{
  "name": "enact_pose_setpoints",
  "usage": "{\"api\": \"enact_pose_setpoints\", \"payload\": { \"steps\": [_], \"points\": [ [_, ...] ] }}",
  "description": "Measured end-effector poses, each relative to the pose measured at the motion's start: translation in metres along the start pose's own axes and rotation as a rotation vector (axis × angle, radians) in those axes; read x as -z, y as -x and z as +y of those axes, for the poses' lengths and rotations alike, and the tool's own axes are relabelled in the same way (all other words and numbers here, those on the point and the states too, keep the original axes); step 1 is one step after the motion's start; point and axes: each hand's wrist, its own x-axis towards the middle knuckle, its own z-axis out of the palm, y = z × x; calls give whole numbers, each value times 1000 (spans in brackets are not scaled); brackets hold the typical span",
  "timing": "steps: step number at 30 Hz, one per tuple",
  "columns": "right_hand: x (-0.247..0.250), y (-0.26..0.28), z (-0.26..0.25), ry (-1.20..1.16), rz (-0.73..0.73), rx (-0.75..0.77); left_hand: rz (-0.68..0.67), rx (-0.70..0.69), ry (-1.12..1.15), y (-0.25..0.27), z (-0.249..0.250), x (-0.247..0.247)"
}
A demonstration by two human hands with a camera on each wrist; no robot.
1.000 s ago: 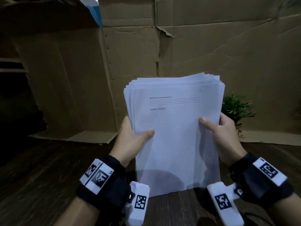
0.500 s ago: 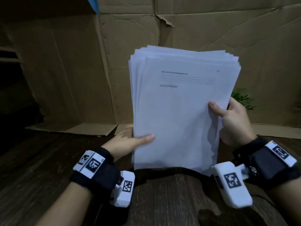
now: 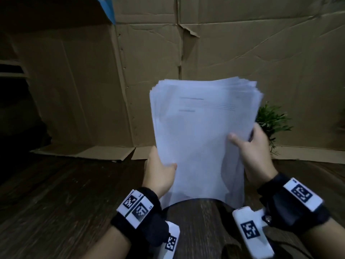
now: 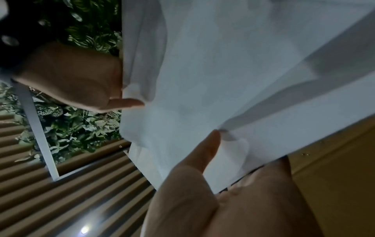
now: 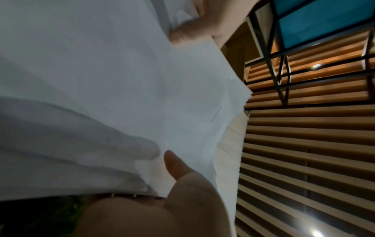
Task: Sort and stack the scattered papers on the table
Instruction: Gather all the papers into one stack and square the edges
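A stack of white papers [image 3: 201,131] stands upright on its lower edge on the dark wooden table [image 3: 56,202], top sheet facing me with a few printed lines near its top. My left hand [image 3: 160,171] grips the stack's lower left edge, thumb on the front sheet. My right hand [image 3: 248,148] grips the right edge higher up, thumb on the front, fingers behind. The sheet tops are fanned unevenly. In the left wrist view the papers [image 4: 223,80] are pinched by my left hand [image 4: 215,160]. In the right wrist view my right hand [image 5: 170,163] pinches the papers [image 5: 101,72].
Large cardboard sheets [image 3: 242,53] stand as a wall behind the table, with flaps [image 3: 84,152] lying on the tabletop at the back. A small green plant [image 3: 270,120] stands right behind my right hand. Dark space lies at the far left.
The stack was lifted half a second ago and has come back down onto the table. My left hand has shifted lower on the left edge.
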Motion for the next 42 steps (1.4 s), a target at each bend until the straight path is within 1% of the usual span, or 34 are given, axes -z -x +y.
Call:
{"api": "enact_pose_setpoints", "payload": {
  "steps": [1, 3, 5, 7, 9, 11, 13, 16, 19, 24, 28, 29, 31, 32, 34, 39, 40, 42],
  "points": [
    [-2, 2, 6, 9, -20, -50, 2, -24, 8, -1, 2, 3],
    [-7, 8, 15, 51, -29, -75, -12, -38, 67, 0, 9, 6],
    [-12, 14, 17, 73, 15, -51, -3, -54, 82, 5, 15, 4],
    [-14, 16, 12, 53, 29, -33, 54, -88, 66, 9, 20, 0],
    [-13, 13, 4, 61, 28, 7, 100, -129, 55, 7, 27, 2],
    [-9, 8, -5, 89, -11, 56, 112, -151, 47, 3, 36, 9],
    [-5, 3, -8, 92, -64, 27, 90, -141, 86, -3, 41, 15],
    [-3, 4, -5, 55, -90, -76, 76, -78, 154, -9, 37, 22],
    [-8, 9, -2, 71, -97, -40, 70, -52, 190, -11, 34, 21],
    [-17, 15, 1, 54, -11, 9, 93, -94, 179, -8, 37, 15],
    [-10, 8, -13, 53, -23, 69, 89, -151, 197, -14, 47, 24],
    [-8, 6, -13, 64, -30, 61, 75, -146, 216, -15, 49, 26],
    [-5, 6, -9, 85, -37, -10, 41, -87, 262, -13, 47, 27],
    [-5, 7, -6, 88, -32, -51, 37, -62, 277, -13, 45, 27],
    [-6, 11, -1, 75, -27, -84, 41, -47, 270, -12, 40, 27],
    [-12, 15, 3, 54, -32, -44, 42, -31, 290, -15, 35, 27],
    [-12, 14, 4, 58, -31, -39, 26, -26, 301, -15, 33, 29],
    [-12, 14, 4, 54, -27, -35, -48, -2, 310, -16, 33, 34]
  ]
}}
